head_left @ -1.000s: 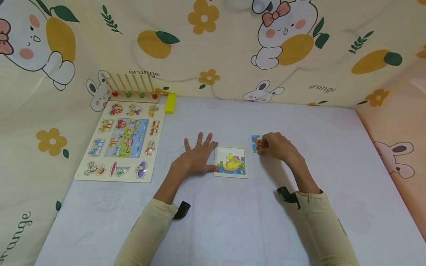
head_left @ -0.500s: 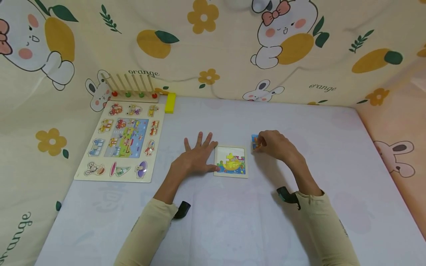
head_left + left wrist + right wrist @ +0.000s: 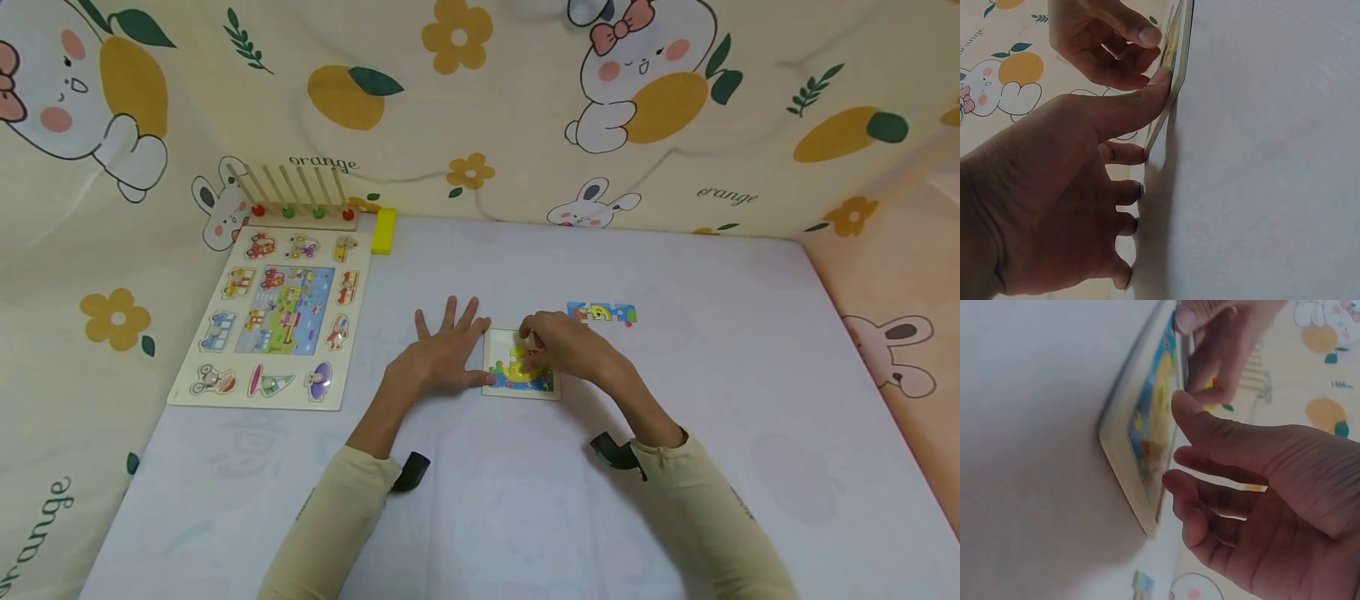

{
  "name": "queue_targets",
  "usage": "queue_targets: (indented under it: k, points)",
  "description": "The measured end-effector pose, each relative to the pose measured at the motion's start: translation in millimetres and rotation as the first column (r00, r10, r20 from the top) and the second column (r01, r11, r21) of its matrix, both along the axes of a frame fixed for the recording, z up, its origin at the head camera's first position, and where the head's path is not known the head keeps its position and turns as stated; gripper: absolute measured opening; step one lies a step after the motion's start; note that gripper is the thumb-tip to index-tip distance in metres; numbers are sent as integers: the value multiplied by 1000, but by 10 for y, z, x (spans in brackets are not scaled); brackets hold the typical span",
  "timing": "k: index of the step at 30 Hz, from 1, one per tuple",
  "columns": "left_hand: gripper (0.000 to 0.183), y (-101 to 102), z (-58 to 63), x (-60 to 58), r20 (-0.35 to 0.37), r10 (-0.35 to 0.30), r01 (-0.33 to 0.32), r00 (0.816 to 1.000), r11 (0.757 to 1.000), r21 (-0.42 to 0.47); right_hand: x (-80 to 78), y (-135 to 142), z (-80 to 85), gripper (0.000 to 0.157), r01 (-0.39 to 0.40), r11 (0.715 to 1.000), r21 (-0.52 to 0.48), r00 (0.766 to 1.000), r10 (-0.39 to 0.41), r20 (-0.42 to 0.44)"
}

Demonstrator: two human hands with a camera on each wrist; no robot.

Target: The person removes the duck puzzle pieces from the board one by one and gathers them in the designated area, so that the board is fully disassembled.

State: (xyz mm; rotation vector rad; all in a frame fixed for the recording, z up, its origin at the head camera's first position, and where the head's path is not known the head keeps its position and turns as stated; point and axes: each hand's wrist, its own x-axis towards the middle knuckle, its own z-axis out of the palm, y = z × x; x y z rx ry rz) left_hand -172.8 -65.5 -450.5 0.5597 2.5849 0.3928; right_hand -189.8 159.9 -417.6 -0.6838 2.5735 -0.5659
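A small square puzzle tray [image 3: 521,395] lies mid-table, partly filled with pieces showing a yellow duck [image 3: 516,367] on blue. My left hand [image 3: 438,358] lies with fingers spread beside it, the thumb touching its left edge. Over the tray's upper right, my right hand [image 3: 570,346] has thumb and fingers bent around a brownish-orange puzzle piece [image 3: 534,342]; the fingers mostly hide it. In the right wrist view that brownish patch [image 3: 1150,453] is blurred near the fingertips. A row of loose puzzle pieces [image 3: 602,312] lies right of the tray.
A large picture puzzle board [image 3: 258,396] with vehicle shapes lies at the left. Behind it stands a wooden peg rack [image 3: 300,221] with red and green beads. A yellow block [image 3: 383,232] sits next to the rack. Patterned cloth [image 3: 487,108] hangs behind the table.
My right hand has taken a piece from the loose group and moved left over the tray. The other loose pieces are now uncovered. My left hand stays where it was.
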Motion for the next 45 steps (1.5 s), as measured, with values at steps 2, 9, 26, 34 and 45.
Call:
queue_targets:
  k: [2,9,26,34,45]
  points:
    - [96,3,7,0,2,-2,2,1000,1000,0,9,-35,-25,42,-9,1000,7,1000,9,-4]
    - [96,12,10,-3,11,-9,9,1000,1000,-6,26,-82,-57,38,-16,1000,-1,1000,16,-18]
    - [97,16,0,-13,12,3,-3,1000,1000,-13,-29,3,-25,22,-76,987,-145,996,67,-65]
    - [96,19,0,-23,6,-4,4,1000,1000,-12,-78,24,-39,20,-59,985,-161,998,55,-29]
    - [97,2,1,-23,14,-1,1,1000,1000,-15,-98,-5,-67,20,-83,986,-147,996,77,-47]
